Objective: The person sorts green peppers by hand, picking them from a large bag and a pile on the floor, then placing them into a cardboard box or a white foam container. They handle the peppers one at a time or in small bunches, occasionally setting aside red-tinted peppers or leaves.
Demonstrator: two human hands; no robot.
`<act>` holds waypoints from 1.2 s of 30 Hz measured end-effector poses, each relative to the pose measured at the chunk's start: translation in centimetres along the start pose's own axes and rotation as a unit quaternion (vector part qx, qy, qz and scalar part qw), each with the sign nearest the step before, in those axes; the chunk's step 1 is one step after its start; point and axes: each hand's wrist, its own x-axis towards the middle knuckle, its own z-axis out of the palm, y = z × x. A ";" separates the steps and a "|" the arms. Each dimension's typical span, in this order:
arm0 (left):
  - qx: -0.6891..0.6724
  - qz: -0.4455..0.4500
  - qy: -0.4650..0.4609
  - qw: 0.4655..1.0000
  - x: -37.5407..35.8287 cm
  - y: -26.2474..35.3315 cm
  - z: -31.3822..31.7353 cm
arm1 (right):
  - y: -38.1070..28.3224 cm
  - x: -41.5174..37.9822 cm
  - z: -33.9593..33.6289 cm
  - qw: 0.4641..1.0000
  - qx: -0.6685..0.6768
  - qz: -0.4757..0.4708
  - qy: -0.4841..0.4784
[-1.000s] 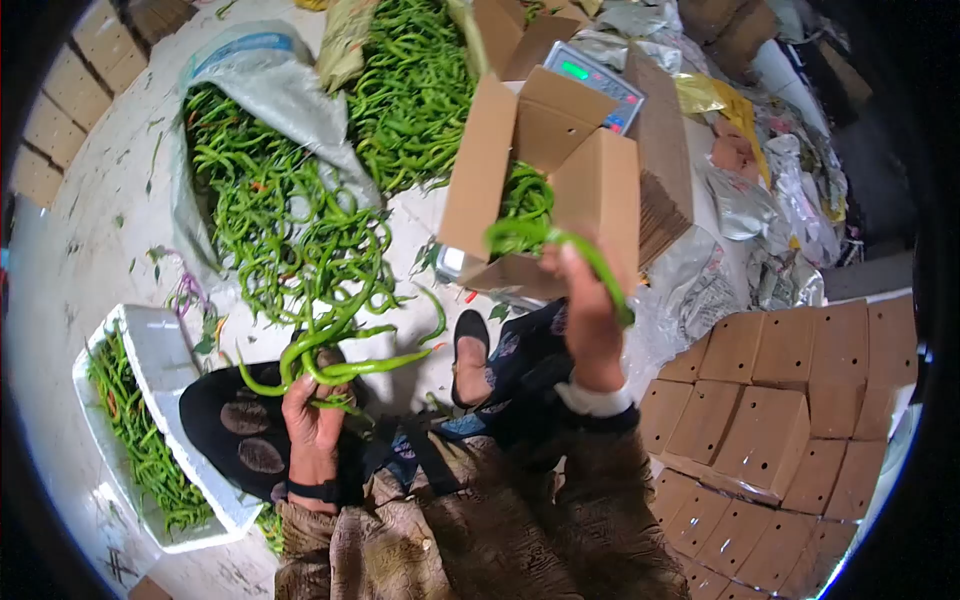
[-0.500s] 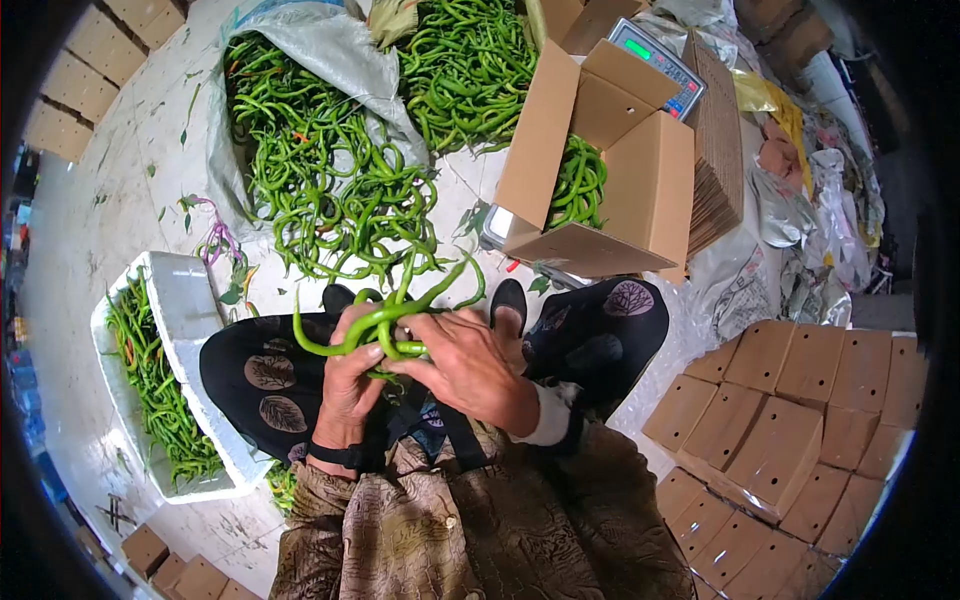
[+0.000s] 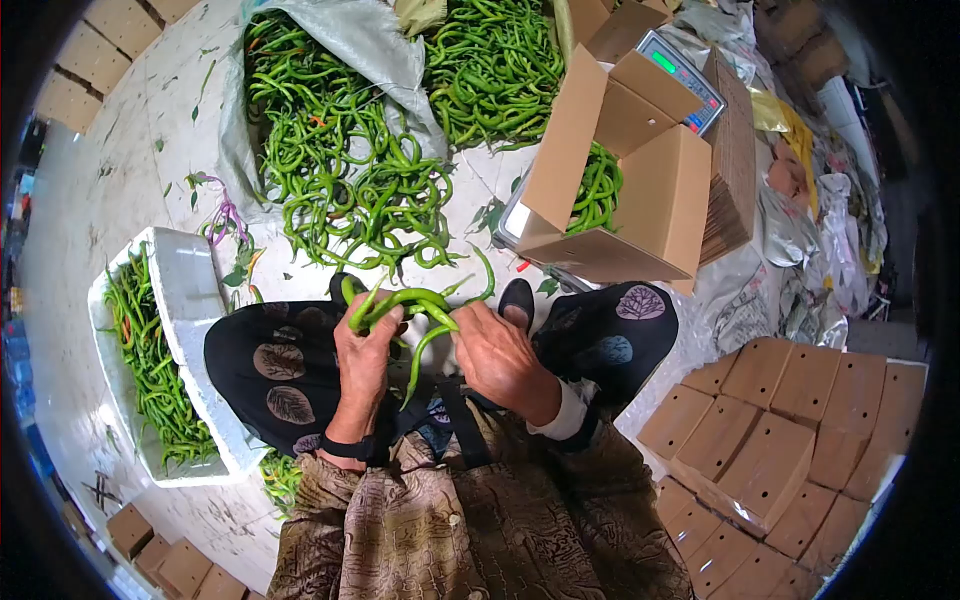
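Observation:
Several long green chili peppers [image 3: 413,298] are held in front of my lap. My left hand [image 3: 361,352] is closed around some of them, with curved ends sticking out above the fingers. Closed too, my right hand [image 3: 500,362] grips peppers at their right side, and one pepper curves up above its fingers. Another hangs down between the two hands. Just beyond my feet, a heap of green chili peppers [image 3: 365,205] spills from a white woven sack [image 3: 395,50]. An open cardboard box [image 3: 655,200] with chili peppers inside stands on a scale, to the right.
A white foam box [image 3: 190,330] of chili peppers stands at left. The scale's display [image 3: 685,75] is behind the cardboard box, beside flattened cardboard [image 3: 730,150]. Closed cartons [image 3: 770,450] are stacked at lower right. Plastic bags [image 3: 790,230] lie at right.
My hands have moved apart; the bunch that was gathered between them is now spread, with one pepper hanging down. The view has shifted slightly, moving the surroundings right and up.

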 end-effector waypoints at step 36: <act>-0.314 -0.108 0.047 0.942 0.5 -2.9 -0.8 | 3.6 -1.8 -1.2 0.433 0.873 0.203 0.096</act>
